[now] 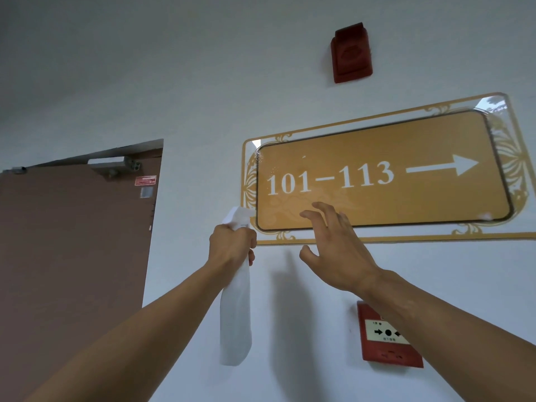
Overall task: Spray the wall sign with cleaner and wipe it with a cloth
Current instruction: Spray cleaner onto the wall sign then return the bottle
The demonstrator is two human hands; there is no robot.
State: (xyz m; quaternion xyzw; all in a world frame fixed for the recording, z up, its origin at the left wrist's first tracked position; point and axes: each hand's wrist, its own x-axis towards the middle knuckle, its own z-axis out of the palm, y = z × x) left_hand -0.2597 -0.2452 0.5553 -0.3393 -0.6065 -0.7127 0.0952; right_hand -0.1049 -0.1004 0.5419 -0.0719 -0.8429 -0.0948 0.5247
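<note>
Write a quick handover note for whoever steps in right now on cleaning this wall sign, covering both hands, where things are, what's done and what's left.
Left hand grips the white spray bottle by its neck, nozzle aimed at the sign's lower left corner.
Right hand is open and empty, fingers spread in front of the sign's lower edge; contact unclear.
Wall sign, marked 101-113, is on the wall above both hands.
Done: fine droplets show on the sign's upper left, so some spraying seems done.
Left: spray the rest, then wipe. No cloth is in view; find one first.
</note>
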